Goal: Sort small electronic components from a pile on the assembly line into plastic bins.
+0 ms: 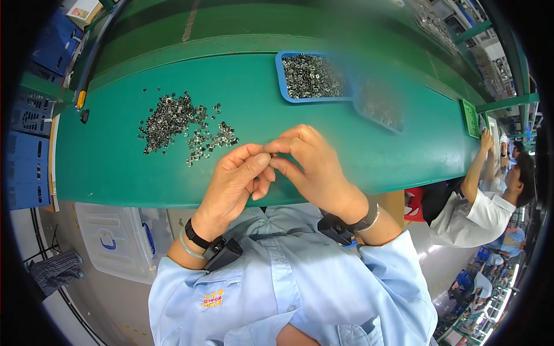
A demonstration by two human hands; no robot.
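Observation:
My left hand [238,176] and my right hand [309,164] meet over the near part of the green table, fingertips pinched together. Between them is a tiny dark part [272,154], mostly covered by the fingers, too small to name. Left of the hands lies a loose pile of small black and silver metal parts [170,118]. A smaller scatter of similar silvery parts [224,136] lies on its near right side, closest to my left hand. Beyond my right hand stands a blue tray [281,81] filled with such parts.
A second tray [378,106], blurred, sits right of the blue one on the green table [115,179]. A green basket [470,118] stands at the far right, where another person [482,202] sits. Blue crates [29,167] and a clear lidded box [115,239] are at the left.

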